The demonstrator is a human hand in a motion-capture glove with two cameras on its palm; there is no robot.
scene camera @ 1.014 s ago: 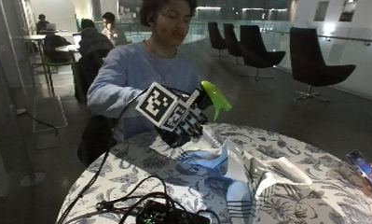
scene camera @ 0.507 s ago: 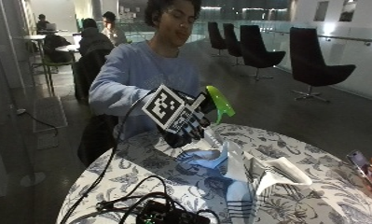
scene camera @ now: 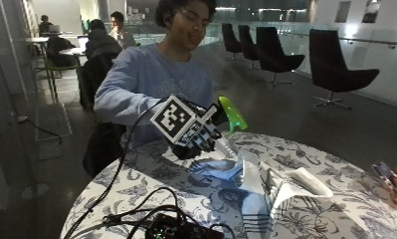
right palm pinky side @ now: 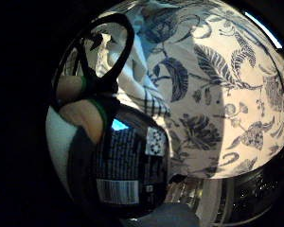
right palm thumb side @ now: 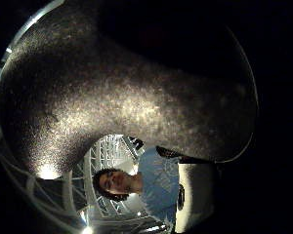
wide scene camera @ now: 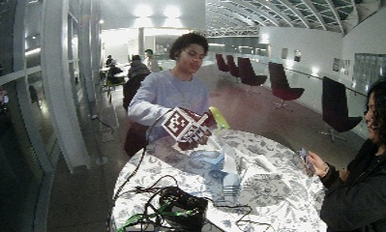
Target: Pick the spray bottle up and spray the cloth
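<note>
My gloved right hand (scene camera: 197, 137) grips the spray bottle, held above the table's near side. Its green spray head (scene camera: 232, 115) sticks up beside the glove and most of the body is hidden behind the hand. In the little finger side palm view the bottle's dark labelled body (right palm pinky side: 128, 175) lies against the palm, with fingertips (right palm pinky side: 83, 118) curled round it. The thumb side palm view is largely filled by the bottle's dark surface (right palm thumb side: 127, 87). The white cloth (scene camera: 284, 181) with dark stripes lies crumpled on the table, just below and to the right of the hand. The wide outside view shows the hand (wide scene camera: 192, 133) over the cloth (wide scene camera: 228, 164).
The round table has a floral tablecloth (scene camera: 151, 172). A black device with cables (scene camera: 178, 229) sits near its front edge. At the right edge another person's hand holds a phone (scene camera: 387, 174). Chairs stand behind on the floor.
The hand with the bottle has sunk a little toward the cloth, and the green spray head sits slightly lower than a second ago.
</note>
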